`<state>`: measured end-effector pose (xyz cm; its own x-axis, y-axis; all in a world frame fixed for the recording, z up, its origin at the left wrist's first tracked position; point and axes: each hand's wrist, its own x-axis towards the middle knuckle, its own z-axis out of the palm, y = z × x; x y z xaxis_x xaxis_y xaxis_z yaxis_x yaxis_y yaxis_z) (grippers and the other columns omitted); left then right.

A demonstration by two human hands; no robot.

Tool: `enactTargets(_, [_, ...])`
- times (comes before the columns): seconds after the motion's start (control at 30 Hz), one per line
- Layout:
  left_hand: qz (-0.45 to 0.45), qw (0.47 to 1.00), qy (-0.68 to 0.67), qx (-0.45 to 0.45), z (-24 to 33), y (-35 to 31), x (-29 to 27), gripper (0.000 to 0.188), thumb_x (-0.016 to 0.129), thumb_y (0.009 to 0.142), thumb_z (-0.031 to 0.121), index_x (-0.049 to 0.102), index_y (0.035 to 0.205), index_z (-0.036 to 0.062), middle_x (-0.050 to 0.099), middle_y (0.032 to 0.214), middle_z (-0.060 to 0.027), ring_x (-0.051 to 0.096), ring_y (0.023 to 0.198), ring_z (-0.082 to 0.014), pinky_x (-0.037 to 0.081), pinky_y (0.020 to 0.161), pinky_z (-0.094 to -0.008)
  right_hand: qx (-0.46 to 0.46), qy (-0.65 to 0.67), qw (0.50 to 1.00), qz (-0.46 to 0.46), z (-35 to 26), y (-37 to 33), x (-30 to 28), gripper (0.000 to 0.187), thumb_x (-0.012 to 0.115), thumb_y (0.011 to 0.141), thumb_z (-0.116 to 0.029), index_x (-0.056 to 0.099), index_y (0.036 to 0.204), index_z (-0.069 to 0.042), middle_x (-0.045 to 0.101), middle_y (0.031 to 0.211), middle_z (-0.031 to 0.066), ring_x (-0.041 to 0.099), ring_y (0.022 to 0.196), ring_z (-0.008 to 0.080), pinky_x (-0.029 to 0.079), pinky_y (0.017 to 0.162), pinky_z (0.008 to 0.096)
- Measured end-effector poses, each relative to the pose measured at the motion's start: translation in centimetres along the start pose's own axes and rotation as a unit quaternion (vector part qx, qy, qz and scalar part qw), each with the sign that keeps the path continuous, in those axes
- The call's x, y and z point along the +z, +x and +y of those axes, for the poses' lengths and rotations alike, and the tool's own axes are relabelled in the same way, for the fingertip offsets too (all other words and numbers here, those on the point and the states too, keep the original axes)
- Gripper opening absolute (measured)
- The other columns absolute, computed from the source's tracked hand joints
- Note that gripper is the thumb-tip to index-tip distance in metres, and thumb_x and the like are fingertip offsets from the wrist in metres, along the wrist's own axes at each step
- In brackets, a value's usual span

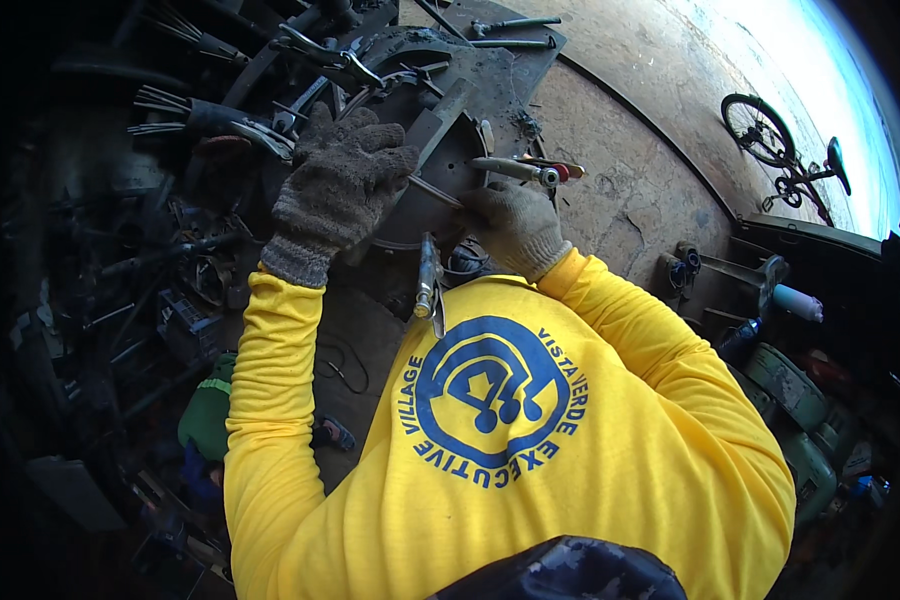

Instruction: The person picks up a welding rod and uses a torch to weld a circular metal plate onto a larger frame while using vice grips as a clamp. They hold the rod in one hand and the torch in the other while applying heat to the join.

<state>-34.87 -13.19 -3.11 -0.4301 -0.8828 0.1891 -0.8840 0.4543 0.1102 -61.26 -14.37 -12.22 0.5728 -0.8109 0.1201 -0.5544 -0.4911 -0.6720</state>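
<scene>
Both my hands wear grey knit gloves. My left hand is over the left side of a round dark metal plate, with its fingers curled. A thin metal rod runs from its fingertips down to my right hand, whose fingers are closed around the lower end and partly hidden. Locking pliers clamp the plate's near edge, and a second pair of locking pliers lies just above my right hand. A flat metal bar slants across the plate beyond my hands.
Bundles of thin rods and more locking pliers lie at the far left. Metal pipes rest on the dark work surface. A bicycle stands at the far right. Green metal cases sit at right; a person in green is lower left.
</scene>
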Motion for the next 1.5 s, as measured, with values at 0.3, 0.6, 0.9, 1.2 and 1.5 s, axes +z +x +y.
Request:
enactTargets(0.3, [-0.014, 1.000, -0.010, -0.006, 0.2, 0.1, -0.2, 0.031, 0.080, 0.086, 0.020, 0.079, 0.116, 0.0246, 0.070, 0.132, -0.0029, 0.059, 0.136, -0.0272, 0.027, 0.127, -0.0560, 0.014, 0.007, 1.000, -0.020, 0.0, 0.0, -0.1, 0.022, 0.077, 0.091, -0.026, 0.080, 0.108, -0.011, 0.077, 0.097, 0.0149, 0.074, 0.087, 0.0359, 0.060, 0.076, 0.0440])
enactTargets(0.6, [-0.021, 1.000, 0.011, -0.004, 0.8, 0.4, -0.6, 0.028, 0.079, 0.086, 0.018, 0.079, 0.113, 0.0224, 0.070, 0.130, -0.0028, 0.060, 0.133, -0.0283, 0.028, 0.127, -0.0561, 0.030, 0.122, 0.990, -0.070, 1.4, -0.4, -1.3, 0.028, 0.072, 0.095, -0.028, 0.077, 0.116, -0.011, 0.077, 0.104, 0.0159, 0.075, 0.094, 0.0347, 0.060, 0.083, 0.0418])
enactTargets(0.9, [-0.037, 0.999, 0.006, 0.000, 0.5, 0.5, -0.7, 0.029, 0.076, 0.088, 0.017, 0.078, 0.116, 0.0238, 0.069, 0.131, -0.0037, 0.060, 0.134, -0.0292, 0.030, 0.126, -0.0571, 0.114, 0.228, 0.966, -0.035, 3.3, -2.3, -1.8, 0.030, 0.079, 0.091, -0.020, 0.076, 0.119, -0.007, 0.077, 0.108, 0.0153, 0.074, 0.093, 0.0319, 0.060, 0.084, 0.0395])
enactTargets(1.2, [-0.033, 0.999, 0.012, 0.001, 0.5, 0.5, -0.5, 0.029, 0.075, 0.088, 0.016, 0.077, 0.117, 0.0235, 0.069, 0.133, -0.0038, 0.060, 0.134, -0.0301, 0.029, 0.126, -0.0570, -0.045, 0.022, 0.999, 0.003, 1.2, -1.0, -1.3, 0.020, 0.074, 0.091, -0.023, 0.079, 0.106, -0.012, 0.076, 0.097, 0.0132, 0.074, 0.087, 0.0339, 0.059, 0.074, 0.0433])
enactTargets(1.5, [-0.020, 1.000, 0.011, 0.006, 0.4, 0.1, -0.1, 0.031, 0.076, 0.088, 0.017, 0.077, 0.118, 0.0238, 0.069, 0.134, -0.0043, 0.059, 0.135, -0.0306, 0.028, 0.127, -0.0566, -0.030, -0.009, 1.000, 0.000, 0.6, -0.7, -0.3, 0.017, 0.074, 0.089, -0.022, 0.081, 0.101, -0.010, 0.075, 0.091, 0.0138, 0.073, 0.082, 0.0348, 0.059, 0.072, 0.0442])
